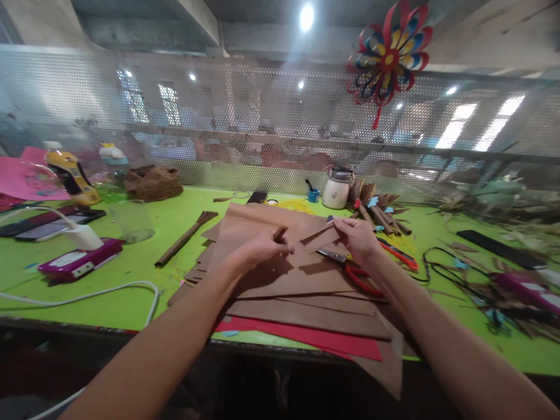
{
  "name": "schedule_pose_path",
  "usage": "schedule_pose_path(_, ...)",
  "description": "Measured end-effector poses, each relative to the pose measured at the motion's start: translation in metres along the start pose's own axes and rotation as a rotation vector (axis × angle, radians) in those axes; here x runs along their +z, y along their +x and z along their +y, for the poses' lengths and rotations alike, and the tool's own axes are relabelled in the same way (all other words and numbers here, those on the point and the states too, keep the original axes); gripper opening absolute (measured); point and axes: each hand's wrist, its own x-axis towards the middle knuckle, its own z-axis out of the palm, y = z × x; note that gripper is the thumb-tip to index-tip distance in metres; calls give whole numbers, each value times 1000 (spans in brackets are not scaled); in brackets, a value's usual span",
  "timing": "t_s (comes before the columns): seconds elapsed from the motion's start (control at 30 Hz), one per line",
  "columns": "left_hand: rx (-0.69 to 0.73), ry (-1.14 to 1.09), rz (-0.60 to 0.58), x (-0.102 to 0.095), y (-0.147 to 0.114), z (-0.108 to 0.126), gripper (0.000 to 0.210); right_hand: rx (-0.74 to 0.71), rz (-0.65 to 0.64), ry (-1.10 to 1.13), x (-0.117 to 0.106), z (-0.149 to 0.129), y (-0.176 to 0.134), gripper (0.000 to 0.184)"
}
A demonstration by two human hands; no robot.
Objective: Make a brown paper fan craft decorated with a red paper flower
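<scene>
My left hand (265, 248) is closed on a small rolled piece of brown paper (280, 232) whose end sticks up past the fingers. Between the thumb and fingers of my right hand (359, 238) is a narrow brown paper strip (317, 233), slanting down to the left. Both hands are over a stack of brown paper sheets (262, 306), with red paper (306, 338) beneath. Scissors with red handles (362, 281) lie on the stack under my right wrist, blades partly showing. A red-handled tool (400, 255) rests just beyond that wrist, partly hidden.
A rolled brown paper tube (186, 239) lies left of the stack. Farther left are a clear plastic cup (133, 221) and a purple power strip (83, 261) with a white cable. Bundled paper tubes (380, 213) and a pale jar (336, 188) stand behind; black cable (441, 265) curls at right.
</scene>
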Motion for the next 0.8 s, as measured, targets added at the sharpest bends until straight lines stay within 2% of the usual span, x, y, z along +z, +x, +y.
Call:
schedule_pose_path(0.07,19,-15,86,-3,1,2,14,8,-43,-20,0,0,-1,33)
schedule_pose_path(0.13,32,-71,107,-4,1,6,17,39,-111,-42,5,0,-5,34)
schedule_pose_path(0.23,36,-149,-14,1,-1,9,27,85,-181,-64,15,-2,-14,34)
schedule_pose_path(0.33,-38,-220,-150,6,-4,8,30,82,-212,-71,23,-4,-21,33)
schedule_pose_path(0.43,-86,-249,-157,6,-4,6,28,77,-237,-21,27,-7,-23,33)
schedule_pose_path(0.57,-68,-327,-189,3,-2,5,26,118,-287,252,25,-13,-24,31)
schedule_pose_path(0.67,-54,-411,-254,2,-3,8,27,111,-440,313,24,-18,-26,28)
schedule_pose_path(0.73,-53,-422,-311,2,-5,11,27,72,-563,244,24,-21,-29,30)
schedule_pose_path(0.8,-53,-401,-367,2,-7,12,27,16,-622,154,26,-23,-33,24)
